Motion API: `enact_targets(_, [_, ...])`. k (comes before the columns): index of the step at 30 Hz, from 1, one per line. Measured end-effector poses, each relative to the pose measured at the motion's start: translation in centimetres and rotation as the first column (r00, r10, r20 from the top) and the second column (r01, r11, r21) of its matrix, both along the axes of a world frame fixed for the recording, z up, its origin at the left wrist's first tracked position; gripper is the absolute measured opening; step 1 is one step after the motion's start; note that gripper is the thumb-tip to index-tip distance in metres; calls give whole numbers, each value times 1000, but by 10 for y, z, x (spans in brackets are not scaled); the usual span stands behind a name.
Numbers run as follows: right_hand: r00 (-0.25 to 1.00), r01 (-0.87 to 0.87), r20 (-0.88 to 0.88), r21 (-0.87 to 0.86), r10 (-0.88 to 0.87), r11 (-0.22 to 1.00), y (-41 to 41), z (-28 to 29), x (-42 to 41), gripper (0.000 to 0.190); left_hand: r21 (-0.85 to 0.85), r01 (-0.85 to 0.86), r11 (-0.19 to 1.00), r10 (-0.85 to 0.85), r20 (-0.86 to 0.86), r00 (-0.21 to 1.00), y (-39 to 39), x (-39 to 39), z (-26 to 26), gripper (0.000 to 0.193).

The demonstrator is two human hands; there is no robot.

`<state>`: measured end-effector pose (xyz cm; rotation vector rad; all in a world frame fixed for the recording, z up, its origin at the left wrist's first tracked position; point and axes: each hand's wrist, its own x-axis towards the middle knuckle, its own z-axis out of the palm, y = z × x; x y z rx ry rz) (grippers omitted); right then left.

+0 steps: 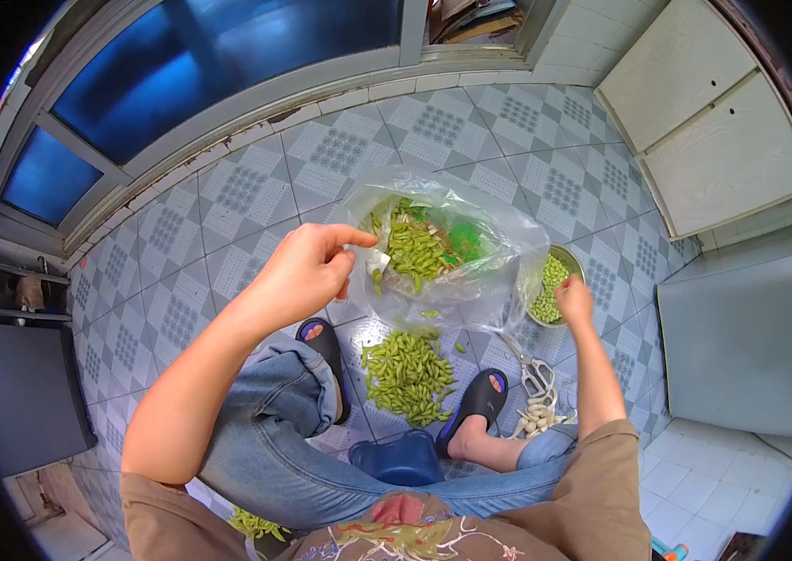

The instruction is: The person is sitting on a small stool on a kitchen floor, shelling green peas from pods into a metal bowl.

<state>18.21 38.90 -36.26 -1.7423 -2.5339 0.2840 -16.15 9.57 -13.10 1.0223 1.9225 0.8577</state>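
My left hand is over the left rim of a clear plastic bag. Its index finger points right and the other fingers curl in; nothing shows in it. Inside the bag lie green soybean pod shells and a piece of green plastic. At the right edge of a round metal bowl, my right hand is curled in a loose fist, and what it may hold is hidden. Shelled green soybeans fill the bowl's bottom. A heap of pods lies on the floor between my feet.
Scissors and garlic bulbs lie beside my right slipper. A blue plastic stool is under my legs. More pods sit at lower left. White cabinets stand right, on the tiled floor.
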Motion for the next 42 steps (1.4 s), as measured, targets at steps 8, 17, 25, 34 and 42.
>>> enact_targets(8, [718, -682, -2, -205, 696, 702, -141, -88, -72, 10, -138, 139, 981, -139, 13, 990, -19, -1, 12, 32])
enact_targets(17, [660, -741, 255, 63, 707, 669, -168, -119, -85, 8, -325, 417, 849, -520, -363, 774, -24, -2, -72, 33])
enact_targets(25, [529, -840, 122, -64, 840, 538, -163, -87, -89, 10, -595, 493, 635, -764, -576, 289, 4, 19, -245, 43])
enact_targets(34, [623, -589, 101, -593, 776, 550, -177, -84, -63, 47, -470, 401, 786, -618, -610, 497, 9, -24, -227, 10])
enact_targets(42, [627, -768, 271, 60, 730, 638, -116, -24, -60, 51, -270, 345, 899, -435, -653, 620, 1, -51, -146, 13])
